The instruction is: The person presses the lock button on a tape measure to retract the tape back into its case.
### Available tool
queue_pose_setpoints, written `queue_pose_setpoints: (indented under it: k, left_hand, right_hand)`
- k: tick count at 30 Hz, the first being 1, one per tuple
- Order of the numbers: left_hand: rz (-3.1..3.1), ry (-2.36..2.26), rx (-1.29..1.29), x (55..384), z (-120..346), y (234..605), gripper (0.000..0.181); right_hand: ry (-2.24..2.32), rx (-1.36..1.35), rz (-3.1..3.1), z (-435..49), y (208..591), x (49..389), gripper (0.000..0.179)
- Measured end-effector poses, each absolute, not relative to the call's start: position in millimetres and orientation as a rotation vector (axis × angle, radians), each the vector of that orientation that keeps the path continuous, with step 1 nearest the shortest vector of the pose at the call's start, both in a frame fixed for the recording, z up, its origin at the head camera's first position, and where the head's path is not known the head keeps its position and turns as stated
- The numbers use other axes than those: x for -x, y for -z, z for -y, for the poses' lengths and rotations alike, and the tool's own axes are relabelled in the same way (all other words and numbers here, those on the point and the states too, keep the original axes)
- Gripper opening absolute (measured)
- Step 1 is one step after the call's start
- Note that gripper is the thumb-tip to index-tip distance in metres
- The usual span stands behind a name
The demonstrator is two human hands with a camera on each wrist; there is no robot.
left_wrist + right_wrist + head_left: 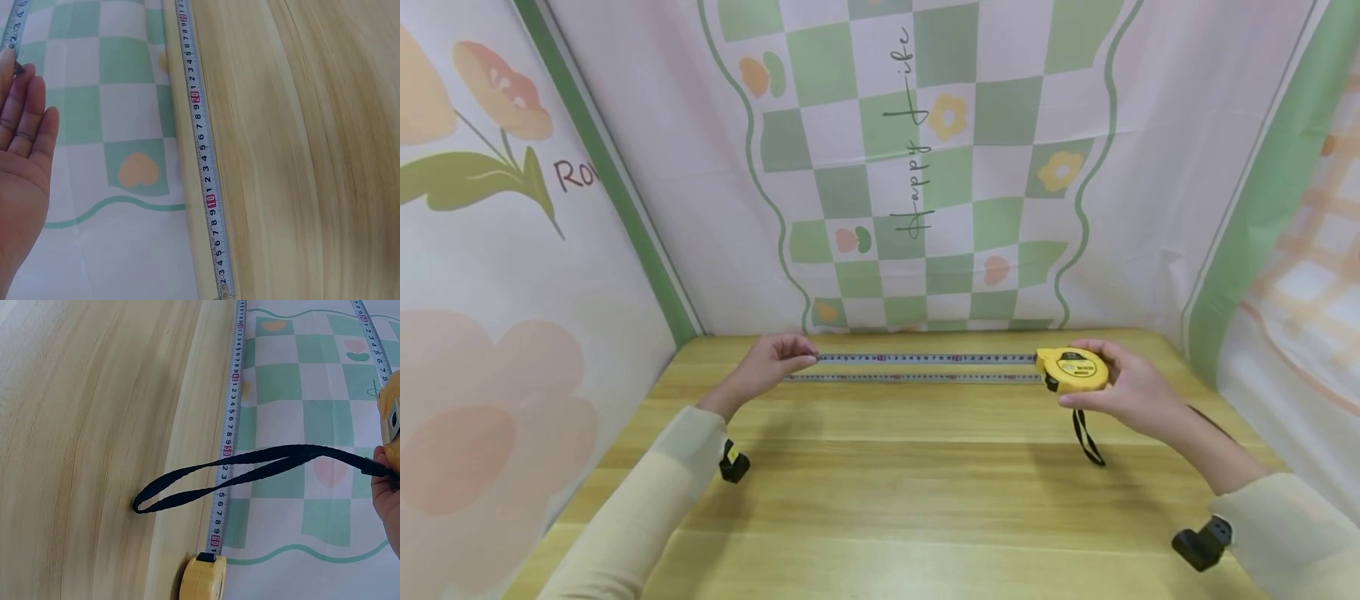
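Note:
My left hand (765, 369) pinches the end of a steel tape blade (917, 359) between thumb and fingers. That blade runs level to a yellow tape measure (1078, 371), which my right hand (1138, 396) grips by its case. A black wrist strap (181, 487) hangs from this case. A second tape blade (203, 156) lies along the table's far edge, its metal end hook (225, 292) toward the left. In the right wrist view its yellow case (203, 578) sits on the table; in the head view that case is hidden behind my right hand and the held tape measure.
The wooden table (850, 492) stretches in front of me. Behind it hangs a printed cloth (880, 192) with green checks, and similar cloth walls (497, 275) close in the left and right sides. A black wrist camera (1202, 543) sits at each sleeve.

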State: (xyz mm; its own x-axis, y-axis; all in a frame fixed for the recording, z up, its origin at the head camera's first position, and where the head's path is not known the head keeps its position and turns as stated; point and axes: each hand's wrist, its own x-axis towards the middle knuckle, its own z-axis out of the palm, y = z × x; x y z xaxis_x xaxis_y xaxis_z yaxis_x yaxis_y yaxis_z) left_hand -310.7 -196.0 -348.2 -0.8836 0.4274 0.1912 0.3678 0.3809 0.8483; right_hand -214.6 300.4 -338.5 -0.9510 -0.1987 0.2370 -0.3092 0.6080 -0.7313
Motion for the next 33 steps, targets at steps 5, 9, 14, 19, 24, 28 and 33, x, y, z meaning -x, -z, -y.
queue_pose_setpoints:
  k: [5,9,14,19,24,28,33]
  left_hand:
    - [-2.556,-1.555,-0.768,311.5,195.1,349.3,0.013]
    - [-2.544,-1.563,-0.772,312.0,194.2,350.3,0.013]
    - [-2.533,-1.574,-0.773,311.8,193.4,350.6,0.013]
    - [-2.539,-1.567,-0.776,311.3,192.7,350.1,0.013]
    - [-2.541,-1.56,-0.754,311.5,191.9,350.1,0.013]
    - [-2.554,-1.543,-0.753,312.2,191.5,350.4,0.014]
    - [-2.552,-1.544,-0.767,313.1,191.0,350.1,0.014]
  right_hand:
    - [-1.292,-0.439,2.693,-299.7,340.0,215.9,0.078]
    - [-1.308,-0.443,2.695,-299.8,340.7,216.0,0.079]
    - [-1.314,-0.448,2.687,-300.0,340.2,215.9,0.078]
    - [-1.299,-0.437,2.693,-299.0,339.4,215.4,0.078]
    - [-1.276,-0.417,2.716,-297.5,339.6,216.5,0.08]
    - [-1.279,-0.409,2.72,-296.4,339.9,217.5,0.079]
    - [-1.285,-0.418,2.713,-294.9,339.8,218.0,0.079]
